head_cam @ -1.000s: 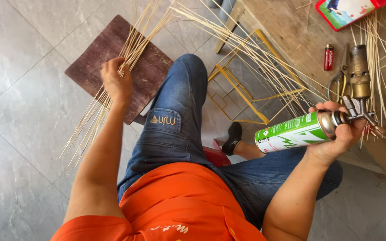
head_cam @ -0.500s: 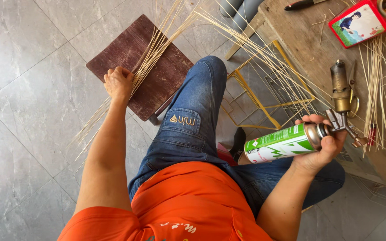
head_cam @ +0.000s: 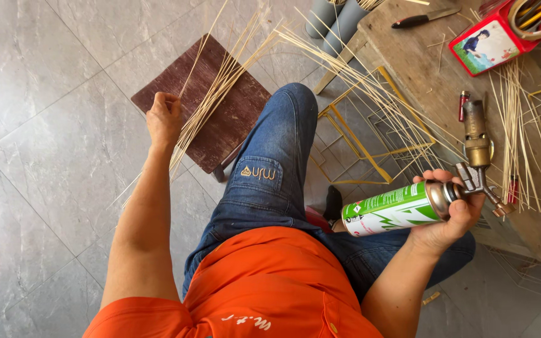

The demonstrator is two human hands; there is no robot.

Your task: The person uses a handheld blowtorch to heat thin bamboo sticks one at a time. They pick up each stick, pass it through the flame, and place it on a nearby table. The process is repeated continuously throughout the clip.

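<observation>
We sit above a grey tiled floor (head_cam: 45, 156) with a wooden workbench (head_cam: 421, 56) to our right. A dark brown stool (head_cam: 220, 119) stands ahead on the left. Our left hand (head_cam: 164, 117) rests over the stool's edge, fingers curled shut around a bundle of thin bamboo strips (head_cam: 211, 100). Our right hand (head_cam: 449, 209) grips a green-and-white gas canister (head_cam: 389, 209), fingers wrapped at its neck; its brass torch head (head_cam: 477, 147) points away over the bench.
</observation>
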